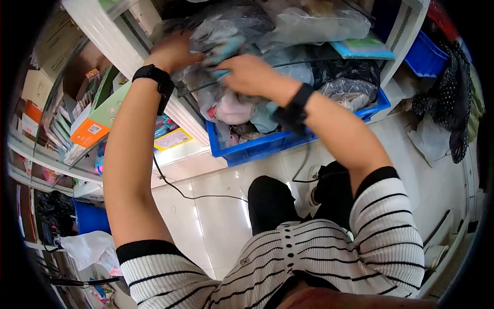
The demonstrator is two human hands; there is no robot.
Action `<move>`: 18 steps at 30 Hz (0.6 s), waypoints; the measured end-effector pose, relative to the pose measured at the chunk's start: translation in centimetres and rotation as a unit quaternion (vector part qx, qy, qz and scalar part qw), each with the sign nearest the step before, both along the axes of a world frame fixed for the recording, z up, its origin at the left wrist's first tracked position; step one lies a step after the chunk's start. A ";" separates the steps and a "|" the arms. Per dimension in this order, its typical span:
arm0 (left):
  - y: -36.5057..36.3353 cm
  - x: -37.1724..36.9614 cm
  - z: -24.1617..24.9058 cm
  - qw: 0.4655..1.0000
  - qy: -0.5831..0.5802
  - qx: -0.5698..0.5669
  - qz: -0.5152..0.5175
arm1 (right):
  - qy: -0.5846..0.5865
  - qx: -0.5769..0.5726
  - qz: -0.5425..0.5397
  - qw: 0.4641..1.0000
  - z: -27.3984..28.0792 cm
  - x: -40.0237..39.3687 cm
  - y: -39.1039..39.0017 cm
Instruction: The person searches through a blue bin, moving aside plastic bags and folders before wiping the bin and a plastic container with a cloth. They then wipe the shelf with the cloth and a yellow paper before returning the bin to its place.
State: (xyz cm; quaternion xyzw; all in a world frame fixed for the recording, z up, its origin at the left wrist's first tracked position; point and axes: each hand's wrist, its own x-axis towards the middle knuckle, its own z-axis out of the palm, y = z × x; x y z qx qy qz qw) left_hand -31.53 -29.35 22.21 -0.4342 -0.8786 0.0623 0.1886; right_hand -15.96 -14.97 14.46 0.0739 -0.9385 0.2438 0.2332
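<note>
My left hand (177,50) reaches in at the left side of a clear plastic bag (231,26) on the shelf; its fingers are blurred and partly hidden. From the right, my right hand (248,74) comes in with fingers closed on the bag's crumpled plastic, where something pale blue (229,47) shows through. Below both hands, a blue plastic bin (257,149) holds bagged soft items, among them a pale pink one (234,109) and a pale teal one (264,118). I wear a black band on each wrist.
More clear bags (316,26) and a flat blue-green package (364,47) lie on the shelf at right. A white shelf post (110,38) stands left of my left forearm. A black cable (200,197) crosses the tiled floor (206,226). Dark dotted cloth (453,98) hangs at far right.
</note>
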 end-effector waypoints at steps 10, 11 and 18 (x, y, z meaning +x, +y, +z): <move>1.0 1.4 -0.1 0.995 0.085 0.035 0.049 | 0.039 0.087 -0.169 0.981 0.9 8.7 9.6; 1.3 0.1 0.0 0.997 0.053 0.054 0.028 | -0.008 0.078 -0.158 0.984 1.3 8.3 8.5; 1.5 -7.4 3.0 0.980 0.108 0.168 0.019 | -0.064 0.079 0.025 0.994 1.4 -0.6 3.0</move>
